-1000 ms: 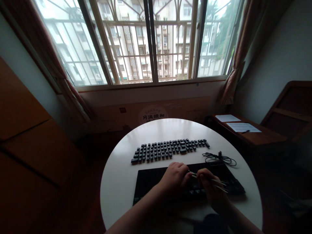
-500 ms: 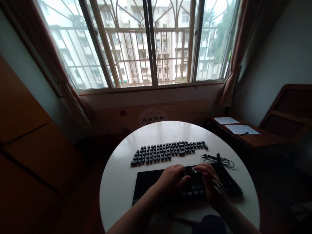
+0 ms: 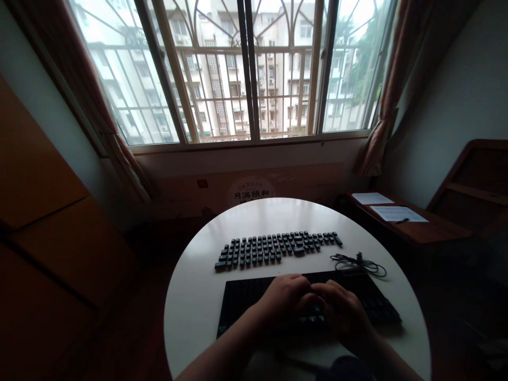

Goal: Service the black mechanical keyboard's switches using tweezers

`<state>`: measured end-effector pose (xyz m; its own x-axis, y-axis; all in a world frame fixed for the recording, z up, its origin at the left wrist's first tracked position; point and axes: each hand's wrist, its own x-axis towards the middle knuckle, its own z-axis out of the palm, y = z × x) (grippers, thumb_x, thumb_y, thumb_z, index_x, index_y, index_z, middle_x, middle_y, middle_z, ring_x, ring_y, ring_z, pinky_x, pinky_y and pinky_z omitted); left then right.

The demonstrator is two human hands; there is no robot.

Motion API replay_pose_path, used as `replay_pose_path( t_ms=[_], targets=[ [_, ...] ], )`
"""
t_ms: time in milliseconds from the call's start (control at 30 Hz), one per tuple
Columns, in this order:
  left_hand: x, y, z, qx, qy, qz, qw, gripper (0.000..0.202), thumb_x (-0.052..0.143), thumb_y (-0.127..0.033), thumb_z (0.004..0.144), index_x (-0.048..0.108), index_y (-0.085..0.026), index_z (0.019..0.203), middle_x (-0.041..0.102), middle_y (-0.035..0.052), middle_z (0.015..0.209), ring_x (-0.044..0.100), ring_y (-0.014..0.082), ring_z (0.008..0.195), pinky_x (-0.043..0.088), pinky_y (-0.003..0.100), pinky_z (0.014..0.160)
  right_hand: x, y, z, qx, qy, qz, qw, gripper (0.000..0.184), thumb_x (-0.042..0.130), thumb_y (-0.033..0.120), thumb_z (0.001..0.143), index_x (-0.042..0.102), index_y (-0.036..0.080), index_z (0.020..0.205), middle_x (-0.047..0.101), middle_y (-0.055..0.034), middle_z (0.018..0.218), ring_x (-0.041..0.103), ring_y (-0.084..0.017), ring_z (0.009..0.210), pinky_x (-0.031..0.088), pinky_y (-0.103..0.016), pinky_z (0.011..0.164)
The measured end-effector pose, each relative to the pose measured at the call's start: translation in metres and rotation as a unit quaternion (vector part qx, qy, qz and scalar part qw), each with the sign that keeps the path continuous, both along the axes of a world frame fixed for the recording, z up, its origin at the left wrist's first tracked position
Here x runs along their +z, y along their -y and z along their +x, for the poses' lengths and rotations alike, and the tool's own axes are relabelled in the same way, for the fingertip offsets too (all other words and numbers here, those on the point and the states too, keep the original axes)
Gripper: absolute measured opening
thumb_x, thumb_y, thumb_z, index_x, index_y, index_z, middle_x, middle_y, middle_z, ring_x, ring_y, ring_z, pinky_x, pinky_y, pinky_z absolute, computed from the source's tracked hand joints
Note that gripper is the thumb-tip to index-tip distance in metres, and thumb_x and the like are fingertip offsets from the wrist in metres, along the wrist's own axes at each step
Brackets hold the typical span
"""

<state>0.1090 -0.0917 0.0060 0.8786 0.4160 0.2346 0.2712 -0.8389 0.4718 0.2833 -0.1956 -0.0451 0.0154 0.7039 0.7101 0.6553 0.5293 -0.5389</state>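
Observation:
A black keyboard (image 3: 243, 302) lies on the white round table (image 3: 190, 312) below both hands, with some keys still on its right part. My left hand (image 3: 286, 293) is closed above the keyboard's middle, fingertips pinched; whatever is in them is too small or hidden to make out. Against it comes my right hand (image 3: 342, 302), its fingers curled and touching the left fingertips. The wire keycap puller seen in the right hand a moment ago is now covered by the fingers. Beyond the keyboard, loose black keycaps (image 3: 259, 250) stand in rows.
A coiled black cable (image 3: 359, 263) lies behind the keyboard's right end. To the right, a wooden side table (image 3: 440, 227) carries paper sheets (image 3: 399, 214) and a pen (image 3: 402, 220). A barred window (image 3: 254, 95) with curtains is ahead. Orange-brown cabinets (image 3: 43, 211) stand at left.
My two hands have come together, fingertips now touching. The right hand has turned, so the puller's metal wires no longer show. The view has shifted slightly.

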Motion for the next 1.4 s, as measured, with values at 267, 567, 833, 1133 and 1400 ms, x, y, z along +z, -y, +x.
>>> replay_pose_path(
  t_ms=[267, 567, 833, 1133, 1400],
  targets=[
    [-0.006, -0.002, 0.000, -0.012, -0.006, -0.002, 1.000, 0.013, 0.057, -0.029, 0.095, 0.064, -0.018, 0.093, 0.067, 0.0026, 0.090, 0.061, 0.0151, 0.077, 0.044, 0.024, 0.070, 0.000, -0.002, 0.000, 0.005, 0.022, -0.001, 1.000, 0.019, 0.060, 0.020, 0.095, 0.068, 0.023, 0.112, 0.064, -0.0025, 0.077, 0.061, -0.014, 0.057, 0.050, -0.024, 0.053],
    [0.001, 0.003, 0.001, -0.013, -0.022, -0.028, 0.999, 0.018, 0.052, -0.031, 0.098, 0.063, -0.017, 0.094, 0.068, 0.0032, 0.091, 0.061, 0.0159, 0.079, 0.045, 0.024, 0.072, -0.005, -0.004, -0.001, -0.009, 0.020, -0.001, 1.000, 0.017, 0.060, 0.022, 0.094, 0.067, 0.023, 0.110, 0.067, -0.0031, 0.080, 0.064, -0.015, 0.058, 0.052, -0.024, 0.054],
    [-0.001, 0.001, -0.001, 0.004, -0.002, -0.040, 0.999, 0.021, 0.050, -0.034, 0.099, 0.063, -0.018, 0.099, 0.069, 0.0048, 0.095, 0.062, 0.0179, 0.081, 0.046, 0.026, 0.073, 0.003, -0.010, -0.001, 0.003, 0.034, -0.009, 0.999, 0.018, 0.056, 0.022, 0.097, 0.067, 0.024, 0.111, 0.068, -0.0044, 0.083, 0.066, -0.016, 0.061, 0.054, -0.024, 0.055],
    [0.005, -0.008, -0.005, 0.069, 0.061, -0.054, 0.994, 0.026, 0.044, -0.031, 0.101, 0.067, -0.018, 0.106, 0.070, 0.0067, 0.101, 0.064, 0.0207, 0.092, 0.048, 0.031, 0.084, 0.034, -0.025, 0.008, -0.036, -0.026, -0.012, 0.999, 0.014, 0.065, 0.032, 0.093, 0.071, 0.023, 0.103, 0.065, -0.0061, 0.091, 0.056, -0.016, 0.060, 0.053, -0.029, 0.055],
    [-0.006, -0.012, -0.004, 0.074, -0.067, 0.022, 0.995, 0.018, 0.066, -0.031, 0.089, 0.072, -0.019, 0.099, 0.069, 0.0091, 0.109, 0.059, 0.0279, 0.106, 0.048, 0.042, 0.095, 0.076, -0.100, 0.034, -0.061, 0.021, -0.017, 0.998, 0.023, 0.061, 0.036, 0.095, 0.070, 0.020, 0.107, 0.065, -0.0083, 0.103, 0.054, -0.015, 0.062, 0.052, -0.031, 0.062]
  ],
)
